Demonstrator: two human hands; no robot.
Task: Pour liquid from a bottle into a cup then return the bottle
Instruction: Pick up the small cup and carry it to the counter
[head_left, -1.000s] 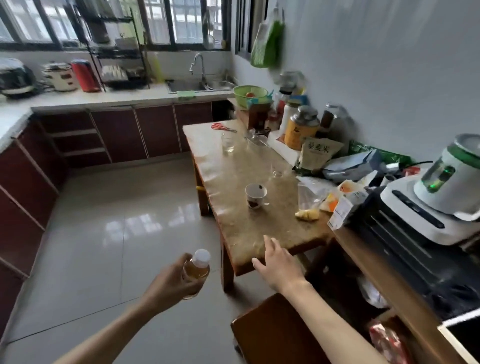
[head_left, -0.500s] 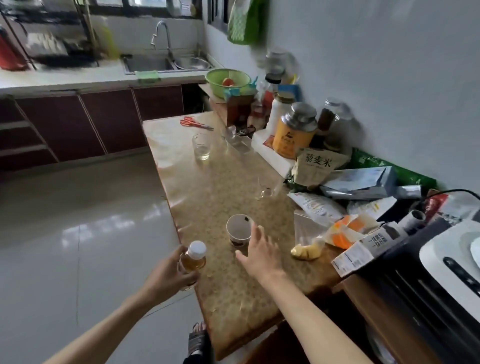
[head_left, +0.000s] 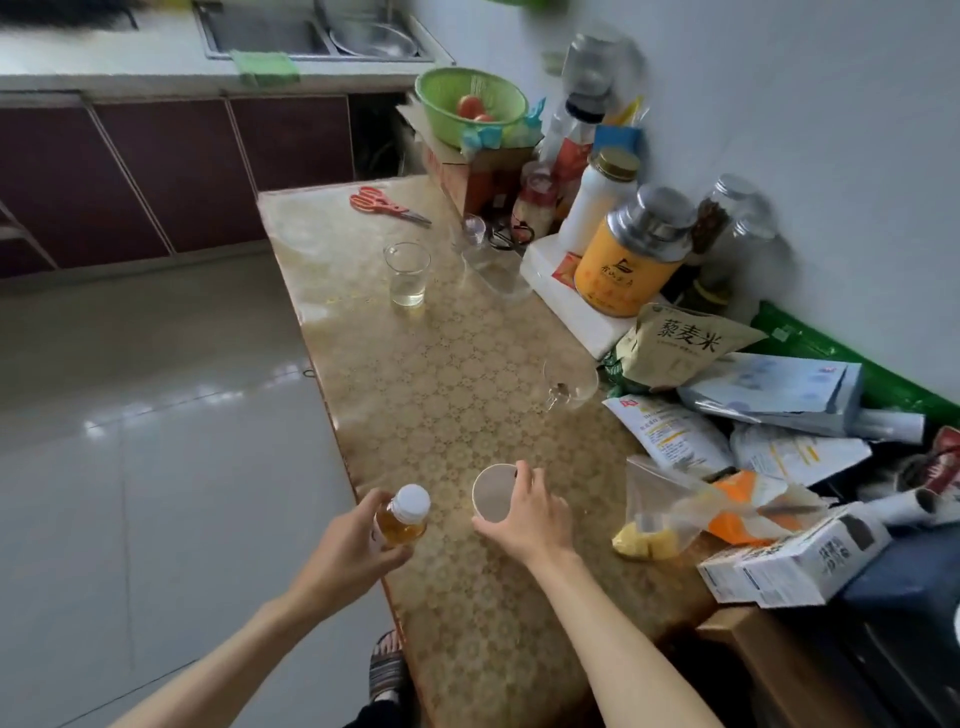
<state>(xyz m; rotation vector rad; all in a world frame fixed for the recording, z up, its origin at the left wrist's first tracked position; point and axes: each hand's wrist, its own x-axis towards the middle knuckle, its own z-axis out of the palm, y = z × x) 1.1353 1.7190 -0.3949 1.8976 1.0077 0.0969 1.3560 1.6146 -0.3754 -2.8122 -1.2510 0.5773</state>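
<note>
A small clear bottle (head_left: 404, 519) of amber liquid with a white cap stays upright in my left hand (head_left: 348, 545), at the table's left edge. A white paper cup (head_left: 491, 492) stands on the patterned table (head_left: 467, 364) just right of the bottle. My right hand (head_left: 527, 512) curls around the cup from its right side, thumb in front and fingers behind. The cup's inside looks empty.
A glass tumbler (head_left: 408, 273) with a little liquid and an empty stemmed glass (head_left: 569, 382) stand farther back. Bags, boxes and a plastic bag of yellow pieces (head_left: 654, 519) crowd the right side. An orange tin (head_left: 631, 254), jars, red scissors (head_left: 387, 205) and a green basket (head_left: 470, 101) sit at the far end.
I have stepped closer to the table. My right hand went from hovering near the cup to wrapping around it. My left hand brought the bottle up beside the cup.
</note>
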